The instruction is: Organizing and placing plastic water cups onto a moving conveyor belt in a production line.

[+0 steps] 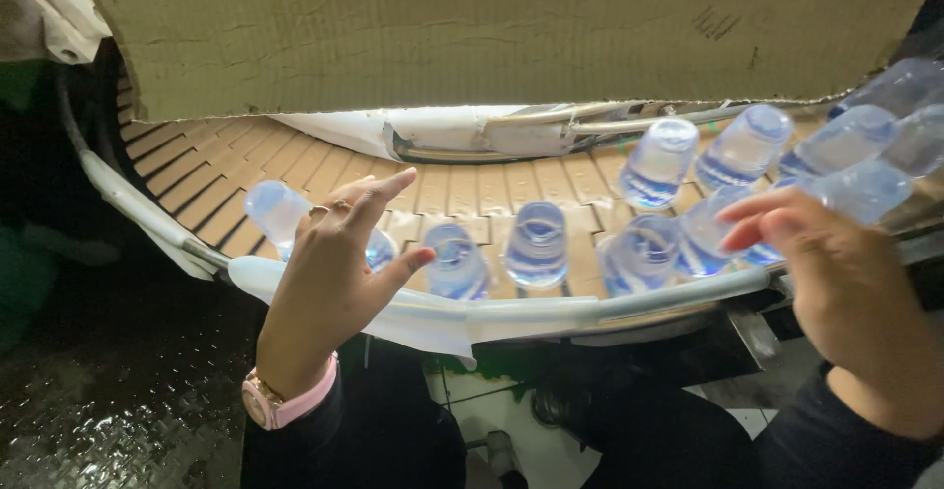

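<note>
The bottles (536, 243) stood in a loose line on the belt (197, 179), clear plastic with pale blue light in them, most upright and seen from above. I took the white rail (551, 312) along the belt's near edge as my mark. One bottle (276, 211) stood behind my left hand (334, 278), just past the rail at its left end. Two more stood near the rail's middle, and a cluster crowded the belt toward its right end, some tilted, running off under the cardboard (492, 27).

My left hand hovered over the rail with its fingers spread apart and thumb out, gripping nothing; the fingertips lay in front of the leftmost bottle, though I could not tell whether they touched it. A pink watch (280, 401) sat on that wrist. My right hand (836, 283) hung above the rail's right end, fingers loosely curved and apart, the tips just beside a bottle (708, 233) in the cluster; I could not tell whether they met it.

The cardboard sheet hung over the far side of the belt, hiding what lay behind. Below the rail, to the left, was a wet, dark tread-plate floor (118, 391).
</note>
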